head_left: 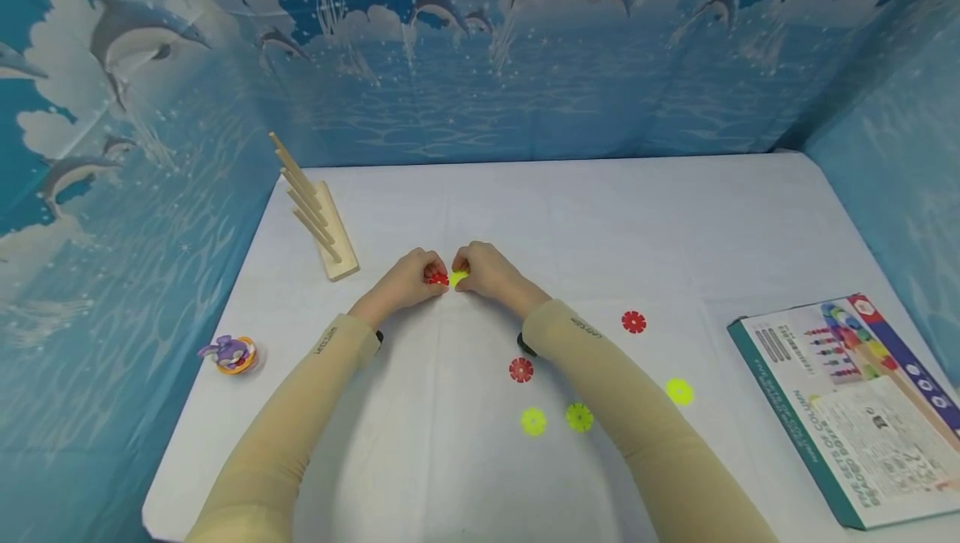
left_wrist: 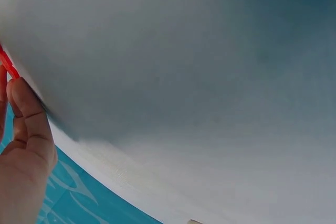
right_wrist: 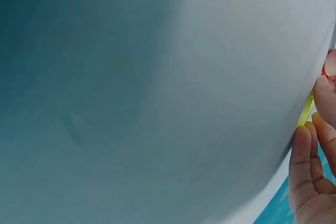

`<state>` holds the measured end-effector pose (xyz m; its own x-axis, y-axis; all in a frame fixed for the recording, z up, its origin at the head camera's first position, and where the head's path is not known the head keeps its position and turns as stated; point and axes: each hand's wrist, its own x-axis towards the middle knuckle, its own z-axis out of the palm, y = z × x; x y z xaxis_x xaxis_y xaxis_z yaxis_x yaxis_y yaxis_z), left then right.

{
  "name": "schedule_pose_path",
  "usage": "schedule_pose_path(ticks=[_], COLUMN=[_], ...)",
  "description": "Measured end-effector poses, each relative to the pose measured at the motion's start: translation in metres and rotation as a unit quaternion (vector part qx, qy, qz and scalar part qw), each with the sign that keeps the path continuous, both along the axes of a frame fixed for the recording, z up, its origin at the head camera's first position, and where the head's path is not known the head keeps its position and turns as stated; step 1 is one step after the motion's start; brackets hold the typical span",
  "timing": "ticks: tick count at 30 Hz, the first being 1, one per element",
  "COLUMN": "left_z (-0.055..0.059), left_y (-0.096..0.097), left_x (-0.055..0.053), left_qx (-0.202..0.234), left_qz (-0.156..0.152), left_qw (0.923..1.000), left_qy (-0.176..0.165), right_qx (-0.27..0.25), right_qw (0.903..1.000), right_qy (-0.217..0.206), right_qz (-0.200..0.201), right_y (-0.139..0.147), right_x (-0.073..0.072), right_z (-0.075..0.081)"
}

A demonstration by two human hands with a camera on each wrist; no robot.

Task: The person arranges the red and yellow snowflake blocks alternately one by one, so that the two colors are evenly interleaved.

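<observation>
At mid-table in the head view, my left hand point(head_left: 411, 281) pinches a red notched disc point(head_left: 438, 278) between thumb and fingers. Right beside it, my right hand point(head_left: 491, 275) pinches a yellow notched disc point(head_left: 458, 278). The two discs come edge to edge between the fingertips. In the left wrist view the red disc point(left_wrist: 8, 64) shows only as a thin edge at the fingertips. The right wrist view has the yellow disc point(right_wrist: 306, 109) seen edge-on, with a bit of red above it. Fingers hide part of both discs.
A wooden peg stand point(head_left: 336, 231) is at the back left. A small purple figure point(head_left: 231, 353) sits near the left edge. Loose red discs point(head_left: 633, 322) and yellow discs point(head_left: 534, 421) lie around the right forearm. A printed box point(head_left: 847, 410) lies at the right.
</observation>
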<state>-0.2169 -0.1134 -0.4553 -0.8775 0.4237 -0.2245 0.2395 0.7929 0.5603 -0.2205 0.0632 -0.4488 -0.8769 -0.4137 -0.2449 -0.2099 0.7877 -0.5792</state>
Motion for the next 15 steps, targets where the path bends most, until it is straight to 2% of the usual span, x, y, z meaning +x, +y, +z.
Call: schedule_pose_path(ticks=[15], left_z=[0.0001], left_y=[0.0025], left_x=[-0.0021], left_qx=[-0.003], left_qz=[0.005], left_qw=[0.9999], left_qy=[-0.01], right_qx=[-0.019], right_qw=[0.9998], right_qy=[-0.002], right_qz=[0.0], right_y=[0.0024], right_x=[-0.0015], right_z=[-0.0002])
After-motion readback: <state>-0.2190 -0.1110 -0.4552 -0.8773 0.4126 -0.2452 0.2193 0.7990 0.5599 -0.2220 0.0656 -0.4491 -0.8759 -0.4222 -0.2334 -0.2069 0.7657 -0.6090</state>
